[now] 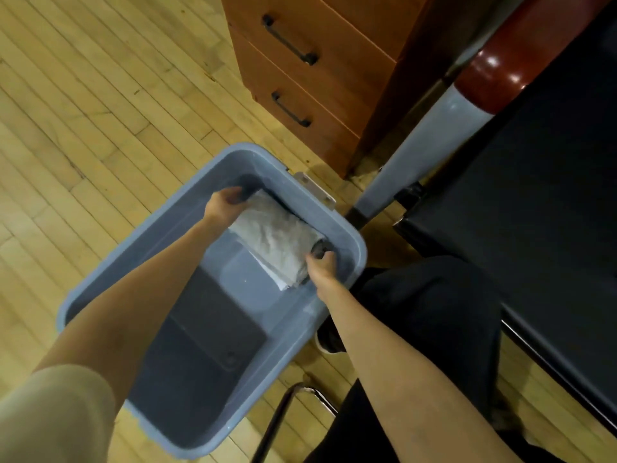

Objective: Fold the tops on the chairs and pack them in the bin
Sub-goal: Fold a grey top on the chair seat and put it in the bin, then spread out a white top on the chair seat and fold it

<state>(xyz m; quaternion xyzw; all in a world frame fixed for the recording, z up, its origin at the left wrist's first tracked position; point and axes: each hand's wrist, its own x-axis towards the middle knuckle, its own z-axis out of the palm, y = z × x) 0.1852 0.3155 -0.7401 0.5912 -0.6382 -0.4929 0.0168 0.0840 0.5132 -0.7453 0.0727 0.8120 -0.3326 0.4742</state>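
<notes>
Packing step: left hand & right hand each grip an end of folded grey top, low inside blue bin. Next, prob.: let go, press flat.

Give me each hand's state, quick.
Left hand: grips the far end of the folded top inside the bin.
Right hand: grips the near end of the same top.

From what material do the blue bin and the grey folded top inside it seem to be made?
Bin: apparently moulded plastic, smooth and slightly glossy, with rounded corners and a soft sheen on its walls.
Folded top: apparently soft woven or knitted fabric, matt light grey; it creases and wrinkles where both hands hold it. The exact fibre cannot be told.
</notes>
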